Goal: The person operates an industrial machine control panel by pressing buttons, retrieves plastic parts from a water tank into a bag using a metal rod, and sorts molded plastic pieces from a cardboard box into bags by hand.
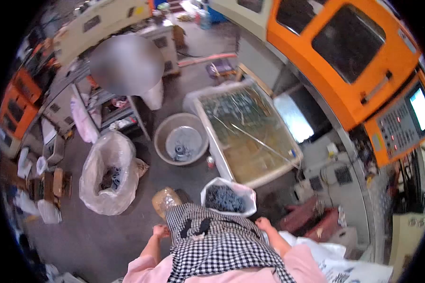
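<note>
My left hand is curled closed at the left edge of the black-and-white checked apron I wear. At its opposite edge, my right hand also looks closed, with the cloth against its fingers. Dark patches lie across the apron's front; what they are I cannot make out. Just beyond the cloth is a white bag filled with dark small parts. A clear plastic bag with tan contents sits on the floor ahead of my left hand.
A large white tub of murky water has a thin rod across it. Left of it stand a grey basin and a plastic-lined container, both with parts inside. An orange machine rises at right. Another person, partly blurred, is farther back.
</note>
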{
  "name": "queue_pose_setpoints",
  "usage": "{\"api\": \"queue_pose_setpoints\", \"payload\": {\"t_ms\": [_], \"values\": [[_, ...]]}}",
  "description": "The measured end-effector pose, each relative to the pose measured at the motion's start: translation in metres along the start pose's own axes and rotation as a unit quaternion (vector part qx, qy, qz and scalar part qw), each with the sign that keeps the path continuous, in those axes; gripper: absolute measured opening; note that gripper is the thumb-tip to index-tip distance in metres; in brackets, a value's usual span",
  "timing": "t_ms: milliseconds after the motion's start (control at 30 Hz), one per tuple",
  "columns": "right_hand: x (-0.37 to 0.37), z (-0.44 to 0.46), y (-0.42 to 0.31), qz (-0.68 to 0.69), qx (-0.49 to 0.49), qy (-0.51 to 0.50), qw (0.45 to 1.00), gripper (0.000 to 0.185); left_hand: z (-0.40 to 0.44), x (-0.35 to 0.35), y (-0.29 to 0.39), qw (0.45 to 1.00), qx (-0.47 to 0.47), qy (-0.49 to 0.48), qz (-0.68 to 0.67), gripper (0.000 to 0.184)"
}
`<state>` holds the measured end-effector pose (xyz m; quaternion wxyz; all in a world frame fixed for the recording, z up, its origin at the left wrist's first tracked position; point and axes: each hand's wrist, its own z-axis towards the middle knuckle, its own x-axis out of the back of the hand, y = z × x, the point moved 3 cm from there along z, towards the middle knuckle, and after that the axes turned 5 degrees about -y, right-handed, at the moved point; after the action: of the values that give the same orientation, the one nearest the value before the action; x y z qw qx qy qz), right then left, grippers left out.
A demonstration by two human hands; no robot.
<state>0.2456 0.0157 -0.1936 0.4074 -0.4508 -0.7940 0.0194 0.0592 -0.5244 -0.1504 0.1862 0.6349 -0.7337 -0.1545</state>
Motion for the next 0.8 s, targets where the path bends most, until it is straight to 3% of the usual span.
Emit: {"api": "queue_pose_setpoints", "payload": {"t_ms": [33,100,133,200,233,300,333,367,400,467,500,633,733,767,800], "values": [[-0.005,0.006,0.006,-0.033,0.047,0.004,0.998,0.033,-0.01,0.002,0.0,0.999,0.021,0.024,0.042,0.01],[0.01,-0.007,-0.011,-0.026,0.051,-0.016,0.998,0.03,0.008,0.008,-0.025,0.996,0.006,0.048,0.08,0.013],[0.007,0.001,-0.009,-0.085,0.092,-0.02,0.992,0.03,0.008,0.008,-0.025,0.997,-0.002,0.066,0.042,0.013],[0.013,0.006,-0.01,-0.062,0.097,-0.043,0.992,0.034,0.002,-0.006,-0.023,0.975,-0.003,0.029,0.22,0.019],[0.016,0.009,-0.008,-0.048,0.052,-0.077,0.995,0.034,-0.003,-0.012,-0.013,0.92,-0.091,0.012,0.381,0.02],[0.02,0.032,-0.017,-0.057,0.049,-0.096,0.993,0.034,-0.004,-0.027,-0.002,0.901,-0.073,0.015,0.427,0.029],[0.019,0.042,-0.028,-0.063,0.057,-0.104,0.991,0.034,-0.051,-0.042,0.028,0.949,-0.042,0.041,0.309,0.03],[0.019,0.052,-0.042,-0.076,0.073,-0.112,0.988,0.034,-0.004,-0.041,0.009,0.9,-0.125,0.075,0.41,0.032],[0.017,0.06,-0.056,-0.086,0.086,-0.119,0.985,0.034,-0.004,-0.047,0.011,0.87,-0.152,0.093,0.46,0.029],[0.015,0.073,-0.085,-0.1,0.113,-0.131,0.98,0.035,-0.009,-0.057,0.01,0.924,-0.159,0.052,0.343,0.023],[0.013,0.078,-0.1,-0.106,0.127,-0.136,0.977,0.035,-0.008,-0.058,0.007,0.971,-0.119,0.055,0.202,0.023],[0.005,0.081,-0.154,-0.113,0.164,-0.152,0.968,0.035,-0.009,-0.052,-0.012,0.96,-0.152,0.057,0.229,0.024],[0.0,0.081,-0.178,-0.119,0.186,-0.165,0.961,0.035,0.001,-0.04,-0.052,0.981,-0.03,0.059,0.18,0.025],[-0.001,0.079,-0.184,-0.123,0.191,-0.168,0.959,0.036,0.012,-0.029,-0.069,0.982,-0.03,0.061,0.175,0.025],[-0.002,0.078,-0.188,-0.126,0.197,-0.171,0.957,0.036,0.022,-0.023,-0.082,0.895,-0.11,0.013,0.431,0.019]]}}
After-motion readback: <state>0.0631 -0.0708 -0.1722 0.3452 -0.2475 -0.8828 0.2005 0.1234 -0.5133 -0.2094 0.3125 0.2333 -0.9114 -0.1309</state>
